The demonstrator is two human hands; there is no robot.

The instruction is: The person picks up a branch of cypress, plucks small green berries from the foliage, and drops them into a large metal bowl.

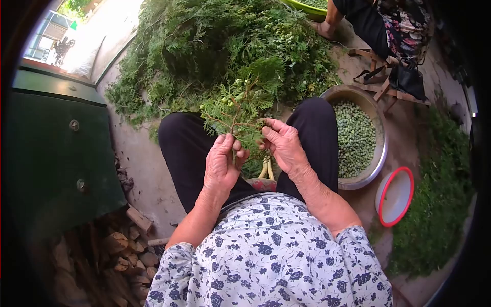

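An evergreen sprig [236, 105] with flat, scaly leaves and small green cones stands upright over my lap. My left hand [223, 159] is closed around the lower end of its stem. On the sprig's right side, the thumb and fingers of my right hand [285, 146] pinch a leafy side twig; I cannot make out whether a cone is between the fingertips. Beside my right knee sits a wide metal basin [382, 153] holding many green cones [354, 138]. Ahead of my knees lies a large heap of cut evergreen branches [204, 56].
A white bowl with a red rim [395, 197] leans near the basin, by more greenery [434, 199]. Another person's arm [330, 23] reaches down beside a green-rimmed tub [302, 7]. A wooden stool [381, 89] stands at right. Left are a dark green box [56, 153] and firewood [120, 250].
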